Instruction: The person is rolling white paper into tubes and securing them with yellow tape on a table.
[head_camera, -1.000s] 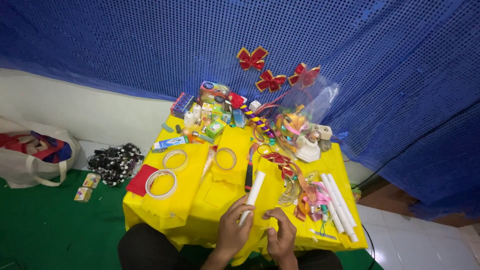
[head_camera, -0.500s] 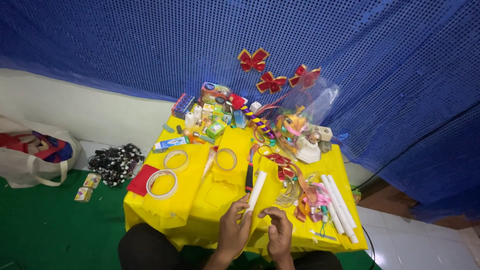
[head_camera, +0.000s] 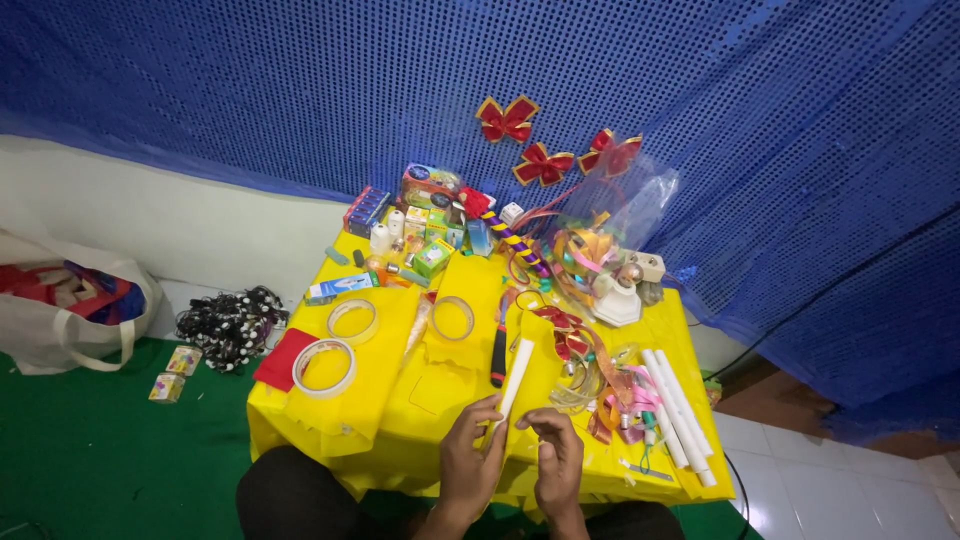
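Note:
My left hand (head_camera: 470, 462) grips the near end of a white stick (head_camera: 515, 382) that slants up and away over the yellow table (head_camera: 400, 400). My right hand (head_camera: 558, 462) is just right of that end, its fingertips pinched by the stick's tip; whether it holds anything I cannot tell. A black-handled tool (head_camera: 498, 352) lies just left of the stick. Several more white sticks (head_camera: 678, 412) lie at the table's right edge, beside a tangle of coloured ribbons (head_camera: 610, 395).
Three tape rolls (head_camera: 324, 366) lie on the table's left half, small boxes and bottles (head_camera: 425, 235) at the back. Red bows (head_camera: 543, 164) hang on the blue sequin curtain. A white bag (head_camera: 70, 310) and a dark bead pile (head_camera: 230, 322) sit on the green floor.
My right hand has drawn a little closer to the stick's near end and its fingers have pinched together. The left hand keeps its hold on the stick.

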